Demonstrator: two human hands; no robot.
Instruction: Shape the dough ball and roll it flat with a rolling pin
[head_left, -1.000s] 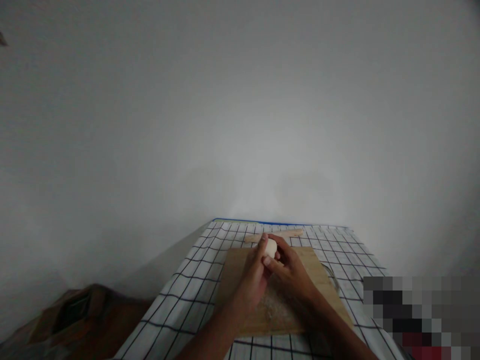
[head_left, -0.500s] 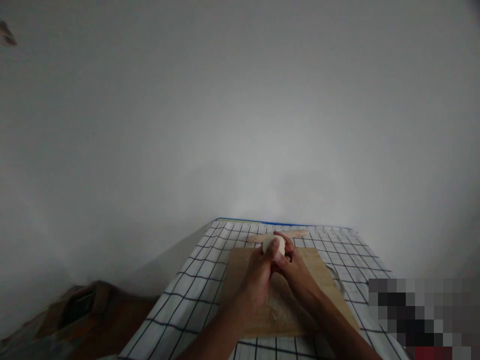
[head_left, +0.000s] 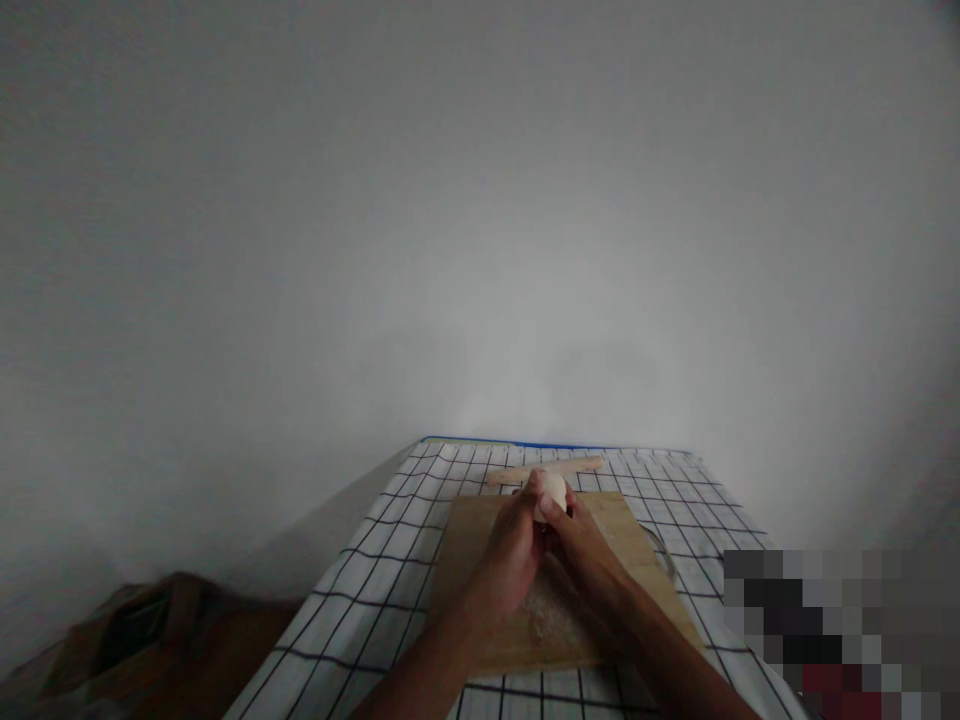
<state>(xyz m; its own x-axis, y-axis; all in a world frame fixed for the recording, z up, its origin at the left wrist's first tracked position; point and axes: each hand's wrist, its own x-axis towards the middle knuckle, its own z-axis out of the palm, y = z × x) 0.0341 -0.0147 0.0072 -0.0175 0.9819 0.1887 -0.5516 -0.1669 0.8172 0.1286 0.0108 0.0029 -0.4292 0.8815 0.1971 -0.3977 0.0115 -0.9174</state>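
Plainly, two bare hands shared one pale, dough-like lump (head_left: 555,488); it sat between them, above the far half of the one wooden board (head_left: 461,570). The left hand (head_left: 517,535) was closed about its left side, fingers curled and partly hidden; the right hand (head_left: 583,545) was closed about the right and near side, its thumb lying against the lump. What showed of the lump was taller than wide – its visible long axis ran roughly upright, away from the person; fingers covered the rest, so I could not tell its full shape or any pointed end. One wooden rolling pin (head_left: 585,465) lay beyond the board, its long axis crosswise, right end slightly farther off; one patch of flour (head_left: 553,615) whitened the board – and one checked cloth (head_left: 375,570) lay beneath everything.
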